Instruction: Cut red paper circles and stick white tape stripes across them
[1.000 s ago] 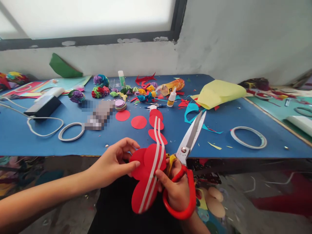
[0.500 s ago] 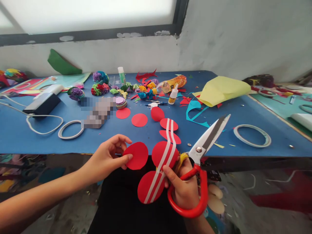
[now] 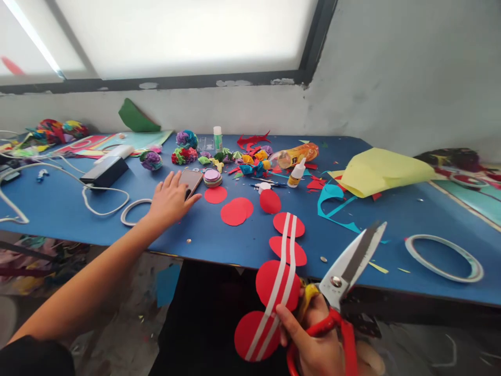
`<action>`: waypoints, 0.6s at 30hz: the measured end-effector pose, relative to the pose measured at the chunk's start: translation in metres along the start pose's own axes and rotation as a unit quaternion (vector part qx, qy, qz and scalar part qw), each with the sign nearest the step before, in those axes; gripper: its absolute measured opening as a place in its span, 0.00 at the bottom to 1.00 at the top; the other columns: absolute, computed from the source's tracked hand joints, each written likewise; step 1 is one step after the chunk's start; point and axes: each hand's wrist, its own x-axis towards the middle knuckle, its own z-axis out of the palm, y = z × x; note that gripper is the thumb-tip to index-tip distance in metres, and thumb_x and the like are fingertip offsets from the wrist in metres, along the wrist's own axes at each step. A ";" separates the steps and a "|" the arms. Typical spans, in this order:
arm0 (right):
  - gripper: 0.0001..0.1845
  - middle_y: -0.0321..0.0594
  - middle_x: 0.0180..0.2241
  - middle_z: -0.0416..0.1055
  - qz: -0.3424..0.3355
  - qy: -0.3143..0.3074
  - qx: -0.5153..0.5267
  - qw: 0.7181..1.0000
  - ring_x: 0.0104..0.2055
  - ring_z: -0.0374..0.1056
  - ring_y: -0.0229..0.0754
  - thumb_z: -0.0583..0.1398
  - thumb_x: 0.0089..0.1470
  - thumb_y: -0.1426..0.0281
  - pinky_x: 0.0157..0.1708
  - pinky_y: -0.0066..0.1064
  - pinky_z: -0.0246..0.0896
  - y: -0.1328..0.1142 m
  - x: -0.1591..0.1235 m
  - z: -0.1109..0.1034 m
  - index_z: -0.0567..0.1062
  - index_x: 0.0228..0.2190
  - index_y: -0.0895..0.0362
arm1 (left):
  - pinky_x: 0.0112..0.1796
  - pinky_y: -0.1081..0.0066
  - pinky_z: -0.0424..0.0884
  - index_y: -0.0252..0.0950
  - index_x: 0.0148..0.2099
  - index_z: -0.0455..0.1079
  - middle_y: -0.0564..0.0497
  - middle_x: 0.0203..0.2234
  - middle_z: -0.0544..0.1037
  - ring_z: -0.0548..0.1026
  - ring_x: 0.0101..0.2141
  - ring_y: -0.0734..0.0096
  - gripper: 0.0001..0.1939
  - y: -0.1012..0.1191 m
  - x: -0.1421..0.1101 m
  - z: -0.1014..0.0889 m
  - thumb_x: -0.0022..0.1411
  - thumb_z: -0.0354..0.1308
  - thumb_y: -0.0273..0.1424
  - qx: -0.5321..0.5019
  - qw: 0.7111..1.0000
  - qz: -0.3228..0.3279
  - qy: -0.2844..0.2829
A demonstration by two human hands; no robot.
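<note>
My left hand (image 3: 170,201) is spread flat with fingers apart over a phone (image 3: 192,179) on the table; I cannot tell if it presses on it. In my right hand (image 3: 315,334) are red-handled scissors (image 3: 335,282), blades pointing up and away. Its thumb also pins a chain of red paper circles (image 3: 270,282) joined by two white tape strips, which runs up to the table edge. Two loose red paper circles (image 3: 234,213) overlap on the table. Single red circles (image 3: 215,195) lie near them, one beside a stack of coloured paper discs (image 3: 212,178).
A white tape ring (image 3: 135,213) lies by my left wrist, another tape roll (image 3: 444,258) at the right. A glue bottle (image 3: 296,173), a glue stick (image 3: 217,140), an orange-labelled bottle (image 3: 295,155), paper flowers (image 3: 183,155), yellow paper (image 3: 385,172) and a cabled black box (image 3: 105,171) stand behind.
My left hand has let go of a red paper circle, which now overlaps another on the table, and moved forward to the phone. The view has shifted left; my right hand keeps its hold.
</note>
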 end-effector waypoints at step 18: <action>0.21 0.25 0.08 0.60 0.022 0.036 -0.044 0.998 0.09 0.58 0.36 0.67 0.39 0.54 0.11 0.25 0.54 0.008 -0.005 0.010 0.68 0.29 0.54 | 0.46 0.57 0.69 0.30 0.63 0.52 0.33 0.53 0.70 0.70 0.52 0.45 0.42 -0.012 0.035 -0.004 0.54 0.50 0.52 0.013 0.991 -0.112 -0.076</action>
